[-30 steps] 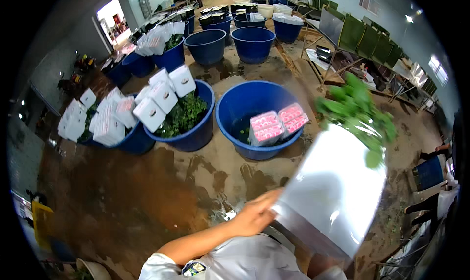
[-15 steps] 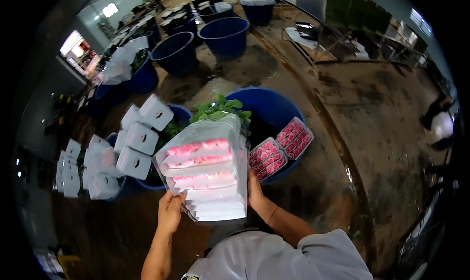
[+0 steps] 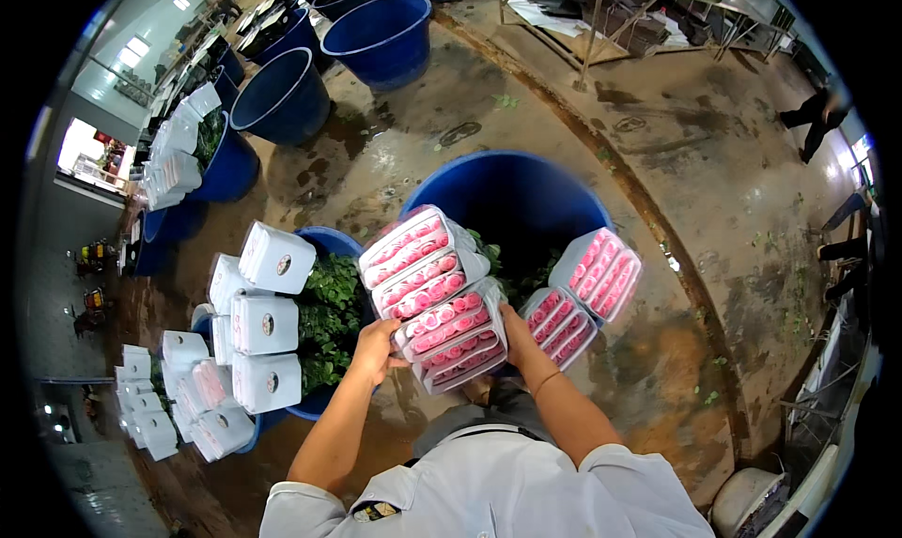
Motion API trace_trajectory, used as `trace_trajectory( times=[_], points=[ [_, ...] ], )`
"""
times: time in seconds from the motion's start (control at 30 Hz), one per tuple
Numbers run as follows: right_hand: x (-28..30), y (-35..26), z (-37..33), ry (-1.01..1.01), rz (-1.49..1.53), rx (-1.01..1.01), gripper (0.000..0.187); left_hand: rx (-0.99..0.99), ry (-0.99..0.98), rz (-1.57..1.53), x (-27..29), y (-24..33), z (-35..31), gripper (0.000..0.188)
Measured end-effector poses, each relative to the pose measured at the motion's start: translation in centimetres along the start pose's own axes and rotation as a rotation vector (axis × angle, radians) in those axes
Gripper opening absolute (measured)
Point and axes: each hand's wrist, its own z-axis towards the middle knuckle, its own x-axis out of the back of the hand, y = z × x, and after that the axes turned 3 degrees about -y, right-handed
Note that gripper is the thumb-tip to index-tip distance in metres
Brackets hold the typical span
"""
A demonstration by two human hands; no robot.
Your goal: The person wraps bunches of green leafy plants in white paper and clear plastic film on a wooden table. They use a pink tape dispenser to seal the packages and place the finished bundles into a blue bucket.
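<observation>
Head view: left hand (image 3: pixel 379 347) clamped on the near left side of the wrapped roses (image 3: pixel 434 289), right hand (image 3: pixel 513 335) gripping their right! The flowers sit between both hands, blue tub (image 3: pixel 515 186) just beyond, more bunches (image 3: pixel 556 326) beside the right hand.

Head-worn fisheye view — close above, facing steeply down.

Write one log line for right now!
left hand: holding wrapped pink flowers | right hand: holding same flowers | blue tub: beyond | other pink bundles: tub's right side
</observation>
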Motion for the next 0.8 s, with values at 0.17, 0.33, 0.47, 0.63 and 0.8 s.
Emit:
trace_trajectory(
  times=[0.17,0.33,0.47,0.63,0.8],
  points=[
    [-1.4,-2.8,3.3,0.164,-0.101,-0.04,0.059,0.128,-0.076,0.016,-0.1,1.3,5.9,0.047],
    [-2.6,-4.9,3.0,0.203,-0.242,0.146,0.049,0.21,-0.079,0.036,-2.1,2.8,11.0,0.054],
    [-0.4,-3.9,6.5,0.221,-0.212,0.174,0.046,0.259,-0.114,0.069,-3.2,2.3,15.7,0.052],
    [-1.0,-3.2,4.9,0.348,-0.611,0.299,0.045,0.316,-0.047,0.221,-3.9,0.7,19.5,0.041],
    [-0.9,-1.1,3.0,0.481,-1.057,0.465,0.045,0.242,-0.083,0.228,-3.2,0.2,19.5,0.028]
  ],
)
